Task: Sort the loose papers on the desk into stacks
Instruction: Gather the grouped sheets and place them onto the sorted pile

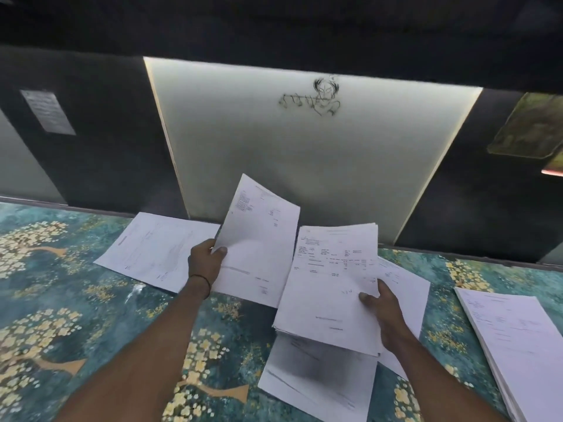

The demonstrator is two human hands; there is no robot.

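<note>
A: What is shown in the head view?

B: A desk covered in a teal and gold flower pattern is seen from above. Printed papers are spread over its middle and right.

A: How are the hands placed?

B: The left hand, at the centre of the frame, is curled round the lower left edge of a single sheet, with the thumb laid on its face. The sheet is held raised and tilted above the desk. A thin band is worn on that wrist. The right hand, lower right of centre, grips a thick bundle at its right edge. The thumb is pressed on the top page and the fingers are hidden beneath.

A: Where are the other papers?

B: Flat papers lie left of centre, near the desk's back edge. A shadowed page lies below the bundle at lower centre. A further page is seen behind the right hand. A tall stack sits at the right edge, well apart from both hands.

A: And behind the desk?

B: A lit white panel bearing a small line drawing is set between dark walls. A note is seen at the upper left.
</note>
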